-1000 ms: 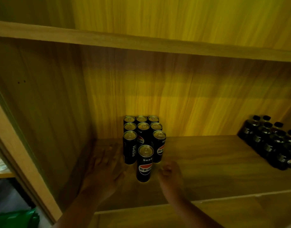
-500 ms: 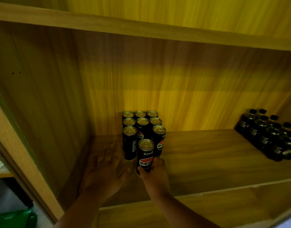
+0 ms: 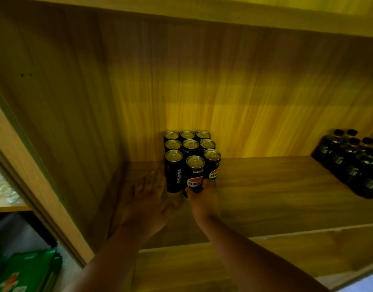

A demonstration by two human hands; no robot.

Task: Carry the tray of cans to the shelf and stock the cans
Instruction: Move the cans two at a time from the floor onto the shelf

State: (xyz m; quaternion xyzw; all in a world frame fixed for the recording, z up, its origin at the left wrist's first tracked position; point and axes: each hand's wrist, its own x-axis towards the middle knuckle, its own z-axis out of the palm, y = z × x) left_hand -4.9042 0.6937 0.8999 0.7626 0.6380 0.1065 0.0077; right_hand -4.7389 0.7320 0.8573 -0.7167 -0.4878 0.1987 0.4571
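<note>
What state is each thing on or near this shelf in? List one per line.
Front middle can: upright, gripped low by the right hand.
Other cans: upright, packed in rows.
Left hand: flat on the shelf, fingers beside the left can.
Bottles: upright, capped, grouped at right.

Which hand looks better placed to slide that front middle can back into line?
The right hand: it already grips the front can. The left hand rests flat beside the cans.

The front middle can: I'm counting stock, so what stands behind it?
Behind the front middle can, gripped by the right hand, stand two more cans in line toward the shelf's back panel; only their tops show.
</note>
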